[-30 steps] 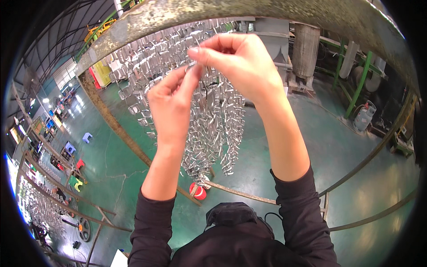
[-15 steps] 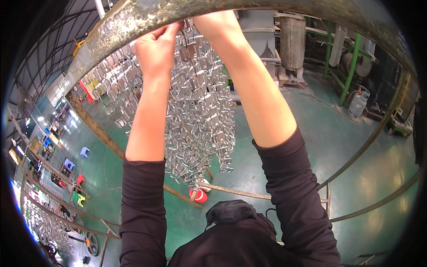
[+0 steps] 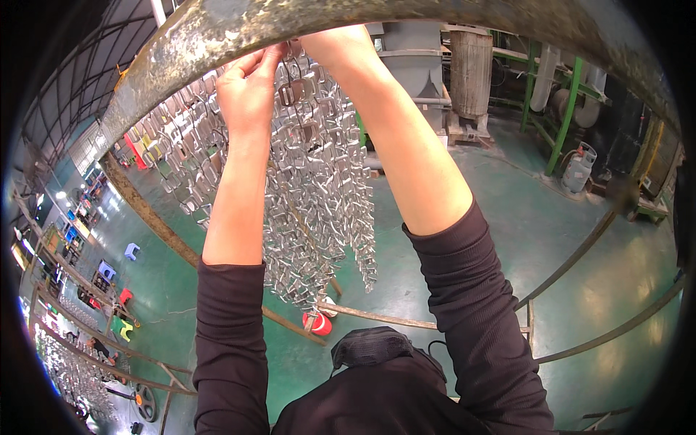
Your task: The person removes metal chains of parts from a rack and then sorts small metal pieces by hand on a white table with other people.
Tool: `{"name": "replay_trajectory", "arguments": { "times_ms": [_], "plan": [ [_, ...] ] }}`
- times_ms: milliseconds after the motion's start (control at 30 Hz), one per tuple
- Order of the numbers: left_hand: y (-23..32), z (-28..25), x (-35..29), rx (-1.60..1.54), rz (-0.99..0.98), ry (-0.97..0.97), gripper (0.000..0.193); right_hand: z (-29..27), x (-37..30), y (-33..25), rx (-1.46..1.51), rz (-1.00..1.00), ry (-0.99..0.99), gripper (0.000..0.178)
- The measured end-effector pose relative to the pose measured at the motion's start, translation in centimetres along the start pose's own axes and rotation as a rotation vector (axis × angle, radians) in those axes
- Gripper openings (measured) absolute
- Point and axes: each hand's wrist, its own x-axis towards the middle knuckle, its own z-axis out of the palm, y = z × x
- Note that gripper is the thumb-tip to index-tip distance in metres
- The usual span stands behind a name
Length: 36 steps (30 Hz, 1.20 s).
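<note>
Both my arms reach up to the underside of a worn metal beam (image 3: 217, 29). My left hand (image 3: 249, 90) is closed, thumb and fingers pinched together just under the beam; what they hold is hidden. Close beside it, my right hand (image 3: 337, 49) is raised to the same spot, and its fingers are out of sight behind the beam. Between the hands a dark wire (image 3: 288, 69) hangs with small metal pieces on it. Below and around them hang dense strands of shiny bent metal clips (image 3: 312, 196), partly covered by my left forearm.
Rusty frame bars (image 3: 152, 210) run around me at lower levels. A red bucket (image 3: 317, 323) stands on the green floor under the strands. At the right are a gas cylinder (image 3: 580, 168) and green steel posts (image 3: 565, 116). Small stools (image 3: 106, 271) and another loaded rack (image 3: 72, 370) are at the left.
The whole view has shifted slightly, and the hanging strands have swung a little. Both hands remain up at the beam, close together.
</note>
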Motion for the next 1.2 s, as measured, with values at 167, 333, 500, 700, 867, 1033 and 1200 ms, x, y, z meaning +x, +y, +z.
{"name": "replay_trajectory", "arguments": {
  "times_ms": [167,333,500,700,867,1033,1200],
  "plan": [
    [0.3,-0.6,-0.7,0.000,0.018,-0.016,0.031,-1.0,-1.0,-1.0,-0.010,-0.017,-0.037,0.031],
    [3.4,-3.0,-4.5,-0.036,0.016,0.165,0.033,-4.8,-5.8,-4.4,0.020,-0.011,-0.068,0.032],
    [8.5,-3.9,-15.3,-0.414,0.080,0.088,0.034,-12.3,-17.2,-6.5,0.010,0.184,0.020,0.016],
    [14.4,-10.8,-22.0,-1.619,-0.442,-1.164,0.005,-12.5,-36.0,-11.2,-0.209,0.754,-0.102,0.017],
    [18.9,-11.3,-21.4,-2.392,-0.663,-1.295,0.022,-14.2,-47.2,-19.9,-0.236,1.130,0.150,0.020],
    [24.9,-13.5,-24.5,-2.513,-0.814,-1.184,0.035,-16.1,-52.1,-27.6,-0.397,1.227,0.411,0.018],
    [26.0,-12.3,-26.9,-2.695,-0.777,-1.260,0.032,-18.0,-53.3,-31.6,-0.451,1.304,0.598,0.020]
  ]
}}
